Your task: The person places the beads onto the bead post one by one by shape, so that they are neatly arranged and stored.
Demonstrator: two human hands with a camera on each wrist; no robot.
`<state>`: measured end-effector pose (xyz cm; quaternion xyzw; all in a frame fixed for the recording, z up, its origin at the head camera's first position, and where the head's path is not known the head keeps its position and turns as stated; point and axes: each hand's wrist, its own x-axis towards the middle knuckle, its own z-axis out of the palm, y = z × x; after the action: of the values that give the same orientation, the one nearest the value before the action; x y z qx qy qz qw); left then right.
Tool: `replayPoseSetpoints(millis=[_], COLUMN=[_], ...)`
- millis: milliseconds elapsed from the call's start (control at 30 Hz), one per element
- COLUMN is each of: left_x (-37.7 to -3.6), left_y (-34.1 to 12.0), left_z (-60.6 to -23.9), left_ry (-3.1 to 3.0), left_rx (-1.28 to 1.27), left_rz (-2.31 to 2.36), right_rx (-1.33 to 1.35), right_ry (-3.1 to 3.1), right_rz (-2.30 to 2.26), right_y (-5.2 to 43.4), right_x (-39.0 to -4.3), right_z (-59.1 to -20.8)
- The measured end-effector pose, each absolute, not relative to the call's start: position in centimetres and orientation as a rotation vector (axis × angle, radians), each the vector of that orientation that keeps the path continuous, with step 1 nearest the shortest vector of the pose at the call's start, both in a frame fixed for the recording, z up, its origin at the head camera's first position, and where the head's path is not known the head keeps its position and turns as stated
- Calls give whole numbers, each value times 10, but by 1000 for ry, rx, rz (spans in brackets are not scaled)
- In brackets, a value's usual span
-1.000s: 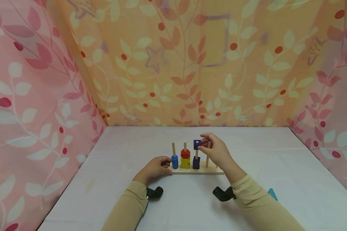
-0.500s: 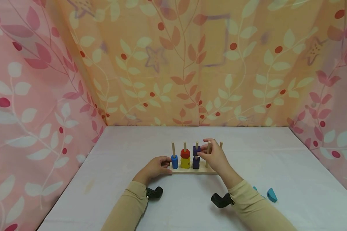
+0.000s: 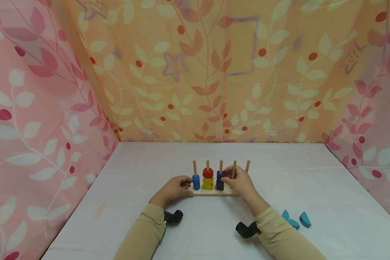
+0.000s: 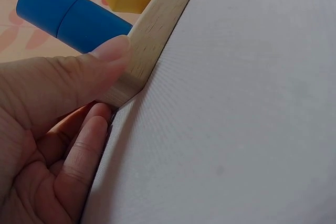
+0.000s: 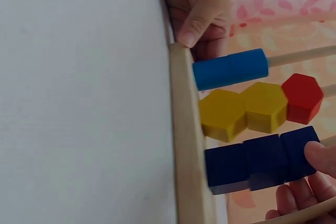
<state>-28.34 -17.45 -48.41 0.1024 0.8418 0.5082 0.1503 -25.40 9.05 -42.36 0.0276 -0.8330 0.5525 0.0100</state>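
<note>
A wooden base with five upright pegs stands mid-table. The first peg carries blue cylinders, the second yellow hexagons under a red hexagon, the third a stack of dark blue square blocks. My right hand pinches the top dark blue block, thumb on one side and fingers on the other. My left hand grips the left end of the base, thumb on top beside the blue cylinders.
The two right-hand pegs are bare. Teal pieces lie on the white table to the right of my right forearm. Leaf-patterned fabric walls close in the table at the back and both sides.
My right hand has slid the dark blue block down the third peg onto the stack below. The left hand has stayed on the base.
</note>
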Motion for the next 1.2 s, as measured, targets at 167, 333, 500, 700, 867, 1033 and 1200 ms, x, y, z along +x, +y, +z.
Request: replayPoseSetpoints(millis=[167, 333, 500, 700, 867, 1033, 1200], left_x=[-283, -283, -283, -283, -284, -283, -282], left_y=[-175, -175, -174, -174, -174, -174, -173], left_z=[-484, -484, -485, -484, -485, -485, -484], left_ry=[2428, 2436, 2438, 2448, 2441, 2429, 2424], left_rx=[291, 304, 306, 310, 313, 281, 266], left_rz=[1448, 1440, 1428, 1421, 1428, 1438, 1456], right_rx=[76, 126, 232, 360, 425, 470, 415], right_ry=[-2608, -2605, -2606, -2622, -2640, -2623, -2644], right_rz=[1700, 1705, 1700, 1710, 1690, 1619, 1532], right_y=[89, 92, 100, 114, 130, 151, 179], right_x=[-254, -254, -248, -237, -228, -220, -214], right_z=[-429, -430, -423, -408, -399, -390, -384])
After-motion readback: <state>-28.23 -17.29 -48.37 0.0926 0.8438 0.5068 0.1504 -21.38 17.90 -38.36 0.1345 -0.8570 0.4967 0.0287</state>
